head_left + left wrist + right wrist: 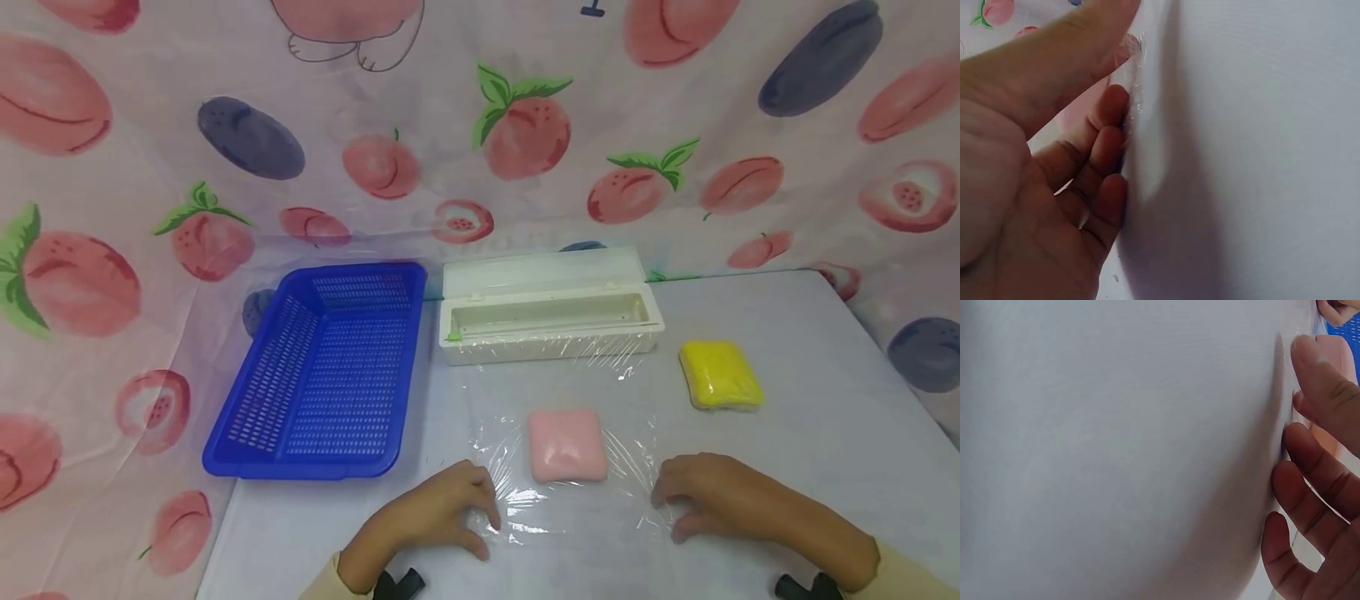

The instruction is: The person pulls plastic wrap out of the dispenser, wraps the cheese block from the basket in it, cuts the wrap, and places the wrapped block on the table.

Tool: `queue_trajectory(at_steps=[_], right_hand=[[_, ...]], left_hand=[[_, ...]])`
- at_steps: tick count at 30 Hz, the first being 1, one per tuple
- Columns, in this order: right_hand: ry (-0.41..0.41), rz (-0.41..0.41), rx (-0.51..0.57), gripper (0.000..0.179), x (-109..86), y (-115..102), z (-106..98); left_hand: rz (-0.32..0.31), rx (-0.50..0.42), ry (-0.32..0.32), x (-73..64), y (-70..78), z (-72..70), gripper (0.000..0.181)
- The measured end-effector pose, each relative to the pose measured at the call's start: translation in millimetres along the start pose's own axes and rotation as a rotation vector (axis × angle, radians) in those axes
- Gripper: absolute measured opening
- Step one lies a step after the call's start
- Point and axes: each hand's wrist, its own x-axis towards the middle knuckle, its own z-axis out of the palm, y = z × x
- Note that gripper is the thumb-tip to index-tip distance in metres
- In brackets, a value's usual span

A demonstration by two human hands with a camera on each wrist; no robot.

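A sheet of clear plastic film (558, 521) lies spread over the white table in the head view, with wrinkles along both sides. On it sits a soft-looking pink square block (567, 446) with rounded corners. My left hand (450, 507) is at the film's left edge, thumb apart from the fingers. In the left wrist view its fingertips (1113, 140) rest at the table beside crinkled film. At the film's right edge is my right hand (712, 497), fingers loosely bent and thumb apart. Its fingertips (1288, 478) meet the white surface in the right wrist view.
A blue perforated basket (408, 375) stands at the left. Behind the film is a long white box (555, 346) with its lid raised and film at its front. A yellow square block (720, 375) lies at the right. A fruit-patterned cloth (450, 108) hangs behind the table.
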Motion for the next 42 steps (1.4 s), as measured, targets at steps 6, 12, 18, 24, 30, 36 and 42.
queue_trajectory(at_steps=[6,12,18,24,30,36,42], right_hand=[[0.044,-0.050,0.029,0.015,1.9,4.3,5.0],[0.157,-0.168,0.047,0.008,1.6,8.6,11.4],[0.232,-0.161,0.143,0.006,-0.4,7.8,9.3],[0.366,-0.115,0.241,0.005,-0.9,4.0,3.5],[0.483,-0.024,0.283,0.007,4.2,3.5,0.4],[0.471,0.120,0.289,0.004,10.1,5.8,-0.9],[0.404,0.206,0.294,0.015,13.0,6.0,-0.7]], left_hand=[[0.035,-0.030,0.045,-2.1,-6.6,4.5,0.008],[0.083,-0.128,0.123,-4.6,-9.6,3.4,0.004],[0.038,-0.205,0.229,-10.8,-4.0,-5.7,0.006],[-0.109,-0.289,0.313,-11.0,0.7,-15.8,0.003],[-0.202,-0.294,0.387,-1.4,0.2,-18.2,0.004],[-0.328,-0.319,0.435,8.9,-1.9,-20.0,0.008],[-0.439,-0.411,0.491,18.6,-8.6,-13.1,0.005]])
